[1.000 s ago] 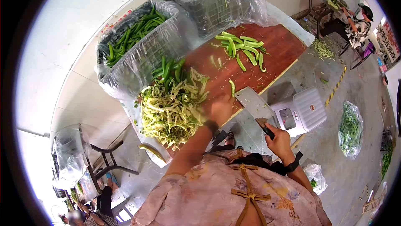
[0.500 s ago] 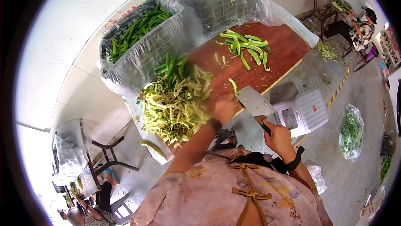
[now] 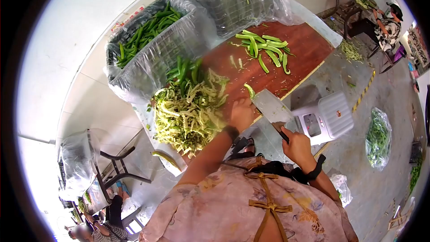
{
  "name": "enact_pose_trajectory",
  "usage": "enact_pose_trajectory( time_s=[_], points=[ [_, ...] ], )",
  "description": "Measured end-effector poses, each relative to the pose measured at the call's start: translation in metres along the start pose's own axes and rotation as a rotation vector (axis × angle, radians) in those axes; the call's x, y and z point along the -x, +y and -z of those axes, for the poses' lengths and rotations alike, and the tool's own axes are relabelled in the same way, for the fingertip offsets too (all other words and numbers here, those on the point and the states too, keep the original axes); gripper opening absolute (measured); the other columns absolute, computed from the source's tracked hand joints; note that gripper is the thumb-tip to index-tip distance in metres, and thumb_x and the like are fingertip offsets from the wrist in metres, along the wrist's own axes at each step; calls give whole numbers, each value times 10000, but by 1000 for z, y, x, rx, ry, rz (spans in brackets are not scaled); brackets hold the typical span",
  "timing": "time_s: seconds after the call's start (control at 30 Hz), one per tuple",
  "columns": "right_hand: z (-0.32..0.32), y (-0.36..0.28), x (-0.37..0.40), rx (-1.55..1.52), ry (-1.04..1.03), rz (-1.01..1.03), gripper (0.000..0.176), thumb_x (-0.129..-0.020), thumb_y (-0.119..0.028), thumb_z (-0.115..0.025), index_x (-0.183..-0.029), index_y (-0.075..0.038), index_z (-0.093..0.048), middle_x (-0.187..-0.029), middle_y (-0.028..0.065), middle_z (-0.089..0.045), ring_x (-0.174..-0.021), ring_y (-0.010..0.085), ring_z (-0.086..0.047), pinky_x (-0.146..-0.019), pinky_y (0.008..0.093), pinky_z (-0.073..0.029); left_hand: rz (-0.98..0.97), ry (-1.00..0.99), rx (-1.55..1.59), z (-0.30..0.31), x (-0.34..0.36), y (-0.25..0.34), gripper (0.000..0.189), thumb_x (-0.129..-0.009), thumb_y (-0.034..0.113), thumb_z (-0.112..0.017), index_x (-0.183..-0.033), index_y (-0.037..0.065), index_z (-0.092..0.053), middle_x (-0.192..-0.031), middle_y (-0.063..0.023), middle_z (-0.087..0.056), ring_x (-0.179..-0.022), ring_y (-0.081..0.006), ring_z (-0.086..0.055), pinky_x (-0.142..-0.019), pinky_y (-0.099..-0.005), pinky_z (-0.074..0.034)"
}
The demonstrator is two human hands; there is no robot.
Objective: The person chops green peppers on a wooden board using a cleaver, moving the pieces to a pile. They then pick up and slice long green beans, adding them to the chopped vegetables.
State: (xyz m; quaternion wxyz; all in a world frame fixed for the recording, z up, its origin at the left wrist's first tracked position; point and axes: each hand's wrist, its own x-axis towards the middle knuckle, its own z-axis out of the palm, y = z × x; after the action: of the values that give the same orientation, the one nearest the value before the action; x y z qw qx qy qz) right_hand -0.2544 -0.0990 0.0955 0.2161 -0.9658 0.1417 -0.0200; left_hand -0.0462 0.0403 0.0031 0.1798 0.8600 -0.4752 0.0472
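My right hand (image 3: 297, 148) is wrapped round the dark handle of a cleaver (image 3: 273, 109), whose broad blade lies nearly flat at the front edge of the red-brown cutting board (image 3: 295, 58). My left hand (image 3: 242, 113) rests on the board with its fingers curled, against a split green pepper (image 3: 249, 90) whose far end sticks out beside the blade. The rest of that pepper is hidden by the fingers. Left of this hand is a large heap of pale pepper cores (image 3: 188, 116). Several cut pepper pieces (image 3: 264, 47) lie farther back on the board.
Whole green peppers (image 3: 182, 72) lie behind the heap. Two plastic-lined crates stand at the back, one holding green peppers (image 3: 150, 30). A plastic stool (image 3: 333, 116) stands at the right, near a bag of greens (image 3: 377, 139). Other people sit at far right and lower left.
The cleaver blade has shifted slightly, its far end moving up towards the split pepper. My left hand, blurred before, is now sharper and almost in the same place.
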Motion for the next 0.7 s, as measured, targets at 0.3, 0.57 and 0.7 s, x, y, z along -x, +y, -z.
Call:
enact_pose_trajectory(
  time_s=[0.3,0.57,0.7],
  points=[
    [-31,13,-25,-25,91,51,456,-746,-182,-646,-1198,-130,-611,-716,193,-616,-620,373,-604,-591,473,-489,8,-57,0,2,-3,-3,209,-749,209,-591,-899,106,-693,-906,-47,-570,-953,-239,-522,-828,-381,-369],
    [-35,16,-42,-3,73,86,463,-754,-177,-636,-1214,-130,-600,-709,188,-608,-618,376,-605,-589,472,-489,-96,171,38,-13,-2,-10,341,-705,348,-694,-904,71,-688,-950,-60,-605,-959,-255,-548,-843,-414,-393],
    [-29,20,-42,-34,50,120,477,-763,-186,-631,-1234,-121,-583,-704,186,-605,-630,380,-607,-599,473,-493,-72,93,36,-5,-2,-8,345,-713,345,-690,-917,67,-683,-959,-62,-599,-970,-252,-544,-835,-412,-391]
  ],
)
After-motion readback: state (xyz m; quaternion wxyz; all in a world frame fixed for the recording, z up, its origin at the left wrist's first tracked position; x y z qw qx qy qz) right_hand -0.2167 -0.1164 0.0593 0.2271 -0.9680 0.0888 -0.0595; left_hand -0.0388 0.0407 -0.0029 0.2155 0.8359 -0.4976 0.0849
